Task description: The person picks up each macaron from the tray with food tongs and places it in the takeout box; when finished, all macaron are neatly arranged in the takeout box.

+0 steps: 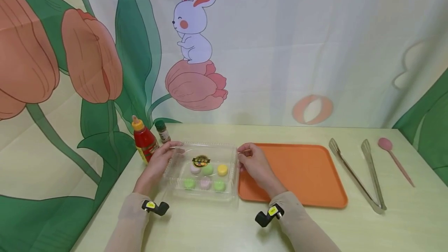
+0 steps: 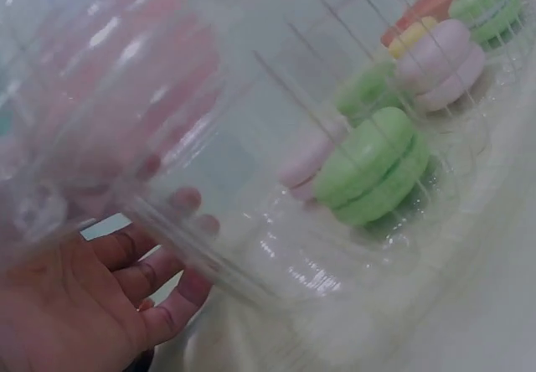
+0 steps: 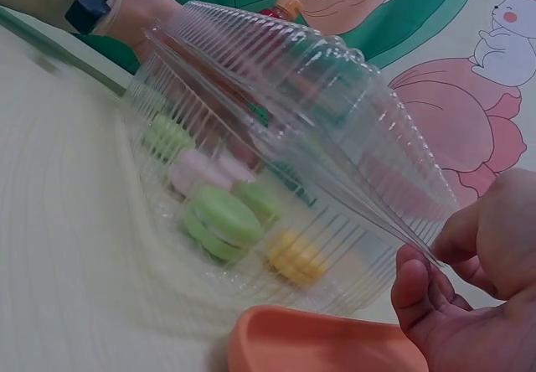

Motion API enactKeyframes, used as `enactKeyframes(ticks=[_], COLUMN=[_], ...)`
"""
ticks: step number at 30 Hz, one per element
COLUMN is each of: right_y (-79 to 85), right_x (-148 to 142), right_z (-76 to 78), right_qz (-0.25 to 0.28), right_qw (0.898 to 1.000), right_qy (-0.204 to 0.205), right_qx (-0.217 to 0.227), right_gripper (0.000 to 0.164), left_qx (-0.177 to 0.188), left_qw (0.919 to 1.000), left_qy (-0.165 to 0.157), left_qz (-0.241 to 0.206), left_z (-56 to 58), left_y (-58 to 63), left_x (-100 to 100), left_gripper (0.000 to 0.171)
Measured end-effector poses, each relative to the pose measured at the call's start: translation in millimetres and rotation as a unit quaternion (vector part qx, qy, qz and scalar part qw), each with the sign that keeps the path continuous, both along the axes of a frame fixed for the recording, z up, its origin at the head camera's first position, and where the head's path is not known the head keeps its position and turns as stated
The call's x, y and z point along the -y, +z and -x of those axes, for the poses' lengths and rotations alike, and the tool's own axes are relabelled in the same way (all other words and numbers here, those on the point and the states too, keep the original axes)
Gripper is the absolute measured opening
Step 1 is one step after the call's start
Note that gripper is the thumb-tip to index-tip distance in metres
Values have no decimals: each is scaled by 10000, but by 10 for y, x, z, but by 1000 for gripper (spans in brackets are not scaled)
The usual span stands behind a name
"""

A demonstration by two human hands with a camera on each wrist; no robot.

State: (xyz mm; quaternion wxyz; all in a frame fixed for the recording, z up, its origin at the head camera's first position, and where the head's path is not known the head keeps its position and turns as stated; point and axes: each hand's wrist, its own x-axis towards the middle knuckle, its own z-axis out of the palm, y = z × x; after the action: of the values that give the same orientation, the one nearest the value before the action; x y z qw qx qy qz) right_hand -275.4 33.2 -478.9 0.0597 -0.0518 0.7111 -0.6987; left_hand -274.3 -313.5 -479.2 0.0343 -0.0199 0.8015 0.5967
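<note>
A clear plastic clamshell box (image 1: 210,153) with a dark round label on its lid stands on the table in the head view. Inside it sit several macarons (image 3: 221,223) in green, pink and yellow. The lid lies over the base; whether the rims meet all round I cannot tell. My left hand (image 1: 162,162) holds the box's rim at the far left corner, and some fingertips show through the plastic in the left wrist view. At the far right corner, my right hand (image 1: 257,166) pinches the rim between thumb and fingers, above the tray's left edge.
An orange tray (image 1: 297,178) lies right of the box. Beyond it are metal tongs (image 1: 357,184), spread apart, and a pink spoon (image 1: 385,144). A red sauce bottle (image 1: 144,139) and a small green-capped jar (image 1: 162,131) stand at the back left, close to my left hand.
</note>
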Motion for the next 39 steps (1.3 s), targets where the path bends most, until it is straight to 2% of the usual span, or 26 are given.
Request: enactKeyframes(ticks=[7, 14, 18, 23, 27, 32, 36, 39], right_y=[2, -6, -17, -34, -38, -31, 25, 71], right_x=[2, 11, 16, 16, 14, -20, -114, -205], right_z=[-2, -19, -26, -33, -50, -91, -180, -307], right_qz=[-108, -209, -251, -229, -242, -489, -933, -1027], right_qw=[9999, 9997, 9996, 9996, 9994, 9985, 9952, 9939], right_qy=[-67, -72, -114, -164, -219, -201, -120, 43], right_qx=[-56, 60, 55, 10, -61, -160, -272, -390], right_gripper=[14, 16, 17, 16, 15, 18, 41, 58], left_qx=[-168, -412, -415, -388, -425, -426, -386, -386], left_qw=[9990, 9947, 9953, 9984, 9987, 9988, 9991, 9991], left_qy=[-219, -315, -257, -237, -274, -224, -171, -180], left_qz=[361, 888, 835, 342, -30, -102, -26, 1], left_z=[-172, -469, -664, -840, -897, -917, -921, -927], left_y=[102, 126, 92, -19, -96, -122, -103, -87], left_x=[67, 169, 225, 276, 284, 278, 267, 261], left_gripper=[42, 41, 35, 31, 31, 29, 28, 28])
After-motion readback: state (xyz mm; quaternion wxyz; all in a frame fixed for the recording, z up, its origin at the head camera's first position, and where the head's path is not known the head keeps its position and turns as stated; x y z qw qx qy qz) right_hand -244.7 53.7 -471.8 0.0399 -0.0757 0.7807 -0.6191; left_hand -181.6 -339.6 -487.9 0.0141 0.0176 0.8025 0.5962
